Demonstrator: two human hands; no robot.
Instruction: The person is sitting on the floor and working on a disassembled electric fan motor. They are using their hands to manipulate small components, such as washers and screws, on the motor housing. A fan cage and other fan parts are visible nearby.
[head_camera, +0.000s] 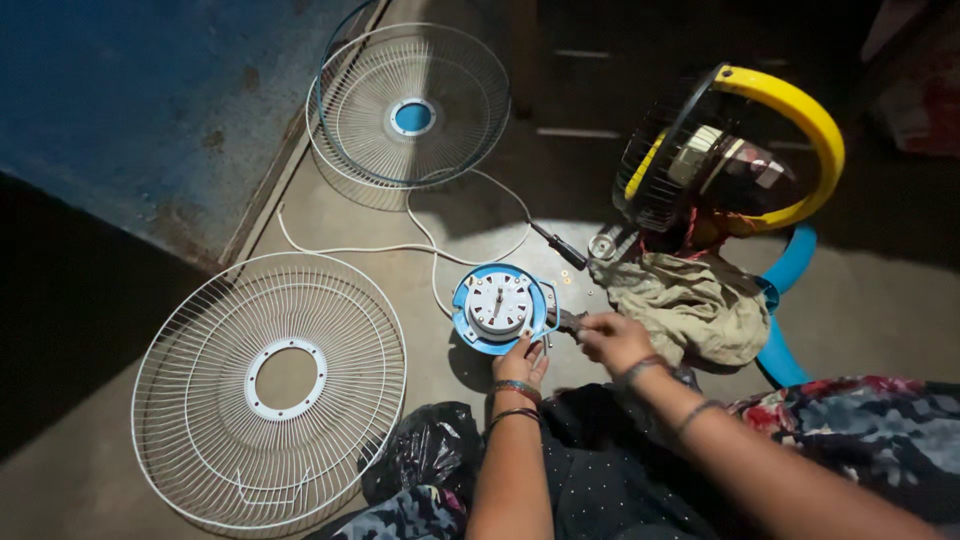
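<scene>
Down on the concrete floor (450, 360), the fan motor housing (500, 308) — a blue shell with a white round face — sits at centre. Her left hand (520, 362) steadies it at six o'clock, fingers curled against the lower rim. At three o'clock her right hand (612, 340) pinches a small dark tool (566, 320) to the housing's side, fingers closed on it. I judge the motor dense and heavy for its size, rigid, with a smooth plastic shell — best gripped by the rim, clear of the shaft. A white rear grille (270, 385) lies at nine o'clock, a front grille (412, 105) at twelve, a rag (685, 300) at three.
</scene>
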